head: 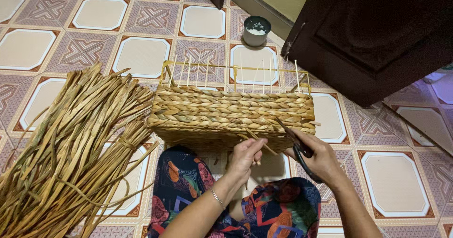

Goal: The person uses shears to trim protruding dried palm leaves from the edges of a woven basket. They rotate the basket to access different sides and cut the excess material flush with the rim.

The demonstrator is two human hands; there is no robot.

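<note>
A half-woven straw basket (pixel 231 113) on a thin wire frame lies on the tiled floor in front of my knees. My left hand (pixel 246 157) pinches a loose straw strand (pixel 257 140) sticking out of the basket's near side. My right hand (pixel 321 160) grips black scissors (pixel 295 141), their blades pointing up-left at the basket's weave beside that strand. Bare frame rods (pixel 236 73) stand up along the basket's far edge.
A big bundle of dried straw strands (pixel 71 148) lies on the floor at the left. A small grey cup (pixel 256 30) stands by the wall. A dark wooden door (pixel 377 35) is open at the upper right. My patterned trousers (pixel 236 205) fill the bottom.
</note>
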